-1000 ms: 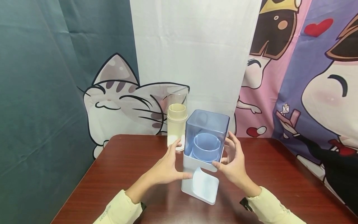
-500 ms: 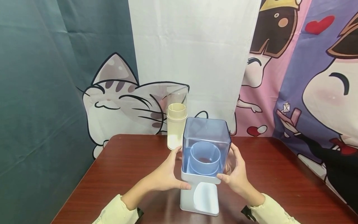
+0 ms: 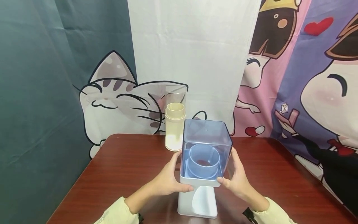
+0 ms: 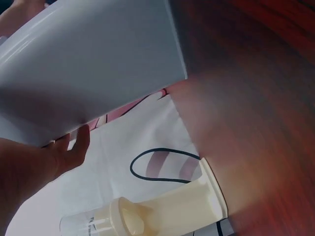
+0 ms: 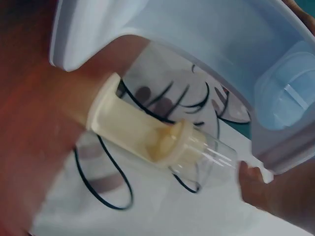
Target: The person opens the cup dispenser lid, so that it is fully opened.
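A white dispenser (image 3: 184, 203) with a see-through blue square top stands nearly upright at the front middle of the head view. Inside the top is a round blue collar (image 3: 204, 161); a scooped white recess shows below. My left hand (image 3: 167, 180) grips its left side, thumb across the front and fingers reaching behind. On the other side my right hand (image 3: 239, 182) holds it, thumb at the front rim. In the left wrist view the white side wall (image 4: 108, 59) fills the upper left. The right wrist view shows the underside round the collar (image 5: 283, 98).
Behind and left of it stands a cream dispenser (image 3: 174, 133) with a clear tube on top, near the far edge of the reddish-brown table (image 3: 126, 161). A cloth printed with cartoon figures (image 3: 195, 56) hangs behind the table.
The blue-topped dispenser has come lower and nearer to me, and it has straightened from a tilt. Both hands moved with it, and the left hand has drawn in against its side.
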Available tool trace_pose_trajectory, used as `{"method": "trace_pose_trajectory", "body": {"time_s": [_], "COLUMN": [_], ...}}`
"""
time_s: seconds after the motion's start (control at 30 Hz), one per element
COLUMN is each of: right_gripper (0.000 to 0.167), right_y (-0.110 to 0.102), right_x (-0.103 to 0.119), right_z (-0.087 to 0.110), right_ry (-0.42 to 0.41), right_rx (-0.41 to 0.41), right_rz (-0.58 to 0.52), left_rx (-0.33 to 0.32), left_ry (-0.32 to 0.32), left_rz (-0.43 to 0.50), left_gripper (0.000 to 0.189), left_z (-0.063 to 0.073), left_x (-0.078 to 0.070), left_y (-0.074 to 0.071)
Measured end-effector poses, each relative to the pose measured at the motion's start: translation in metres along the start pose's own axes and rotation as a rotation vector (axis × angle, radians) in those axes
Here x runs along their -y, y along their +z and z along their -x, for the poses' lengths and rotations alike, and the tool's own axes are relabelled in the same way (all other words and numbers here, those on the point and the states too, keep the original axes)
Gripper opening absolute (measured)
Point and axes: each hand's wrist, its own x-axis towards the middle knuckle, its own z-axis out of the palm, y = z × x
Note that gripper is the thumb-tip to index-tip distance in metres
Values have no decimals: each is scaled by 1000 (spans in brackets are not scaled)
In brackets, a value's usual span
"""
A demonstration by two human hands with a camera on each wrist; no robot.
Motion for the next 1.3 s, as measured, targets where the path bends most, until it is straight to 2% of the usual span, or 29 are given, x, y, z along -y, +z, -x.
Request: {"method": "trace_pose_trajectory", "body": {"time_s": [0.13, 0.27, 0.4, 0.53, 0.77, 1.07, 1.3], "right_gripper": [108, 121, 123, 122, 119, 101, 92], "right_y": [1, 3, 3, 0, 1, 1, -1], "right_x": [9, 16, 16, 12, 6, 5, 5], "right_z": [-10, -26, -39, -45, -48, -45, -42], "right_ry": [-18, -9, 27, 36, -55, -35, 11], "right_rx": [38, 6, -8, 37, 81, 61, 69], "right_rz": [31, 87, 100, 16, -44, 69, 106], "left_rx": [-13, -37, -67, -102, -127, -142, -149], "left_ry": [-4, -16, -4, 6, 2, -26, -21], "left_rz": [-9, 1, -21, -77, -125, -228, -218], "left_gripper": [115, 113, 111, 110, 113, 113, 111], "left_z": [2, 3, 1, 0, 2, 3, 4], "left_x": [0, 0, 2, 2, 2, 1, 3], "left_y": [2, 4, 5, 7, 9, 7, 9]}}
